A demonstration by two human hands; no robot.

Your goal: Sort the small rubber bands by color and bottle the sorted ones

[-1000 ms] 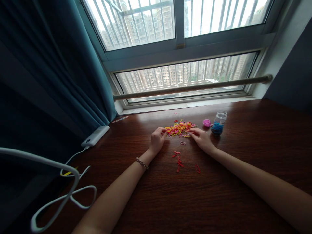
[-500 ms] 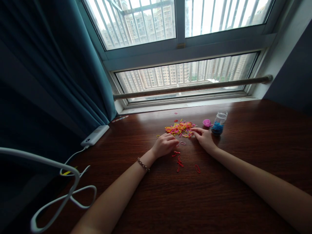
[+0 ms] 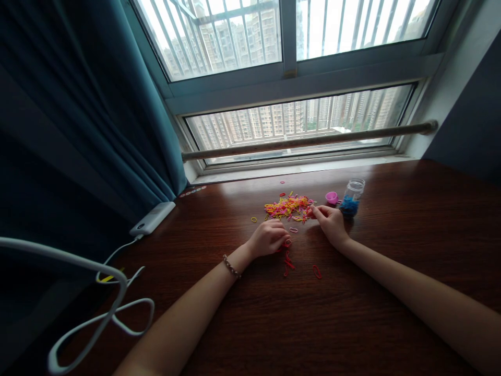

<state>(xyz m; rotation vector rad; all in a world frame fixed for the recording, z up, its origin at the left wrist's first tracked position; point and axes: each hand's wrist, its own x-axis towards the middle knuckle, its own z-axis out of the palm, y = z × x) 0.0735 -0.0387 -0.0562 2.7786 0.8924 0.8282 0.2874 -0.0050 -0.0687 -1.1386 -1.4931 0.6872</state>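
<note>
A loose pile of small rubber bands (image 3: 288, 206), mostly yellow, red and pink, lies on the dark wooden table. My left hand (image 3: 269, 237) is closed, its fingertips pinching a red rubber band (image 3: 288, 243) just above several other red bands (image 3: 288, 260). At the pile's right edge my right hand (image 3: 331, 224) pinches another red band (image 3: 310, 212) between thumb and forefinger. A single red band (image 3: 317, 271) lies apart, nearer to me. Between the hands rests a pale pink band (image 3: 293, 230).
Behind my right hand stand a clear jar (image 3: 351, 198) with blue bands inside and a small pink cup (image 3: 332, 197). A white power bank (image 3: 152, 218) with a cable (image 3: 121, 287) sits at the left, by the blue curtain (image 3: 156, 130).
My left hand has drawn back toward me, from the pile to the nearer red bands. My right fingers have closed, and a red band now shows between them.
</note>
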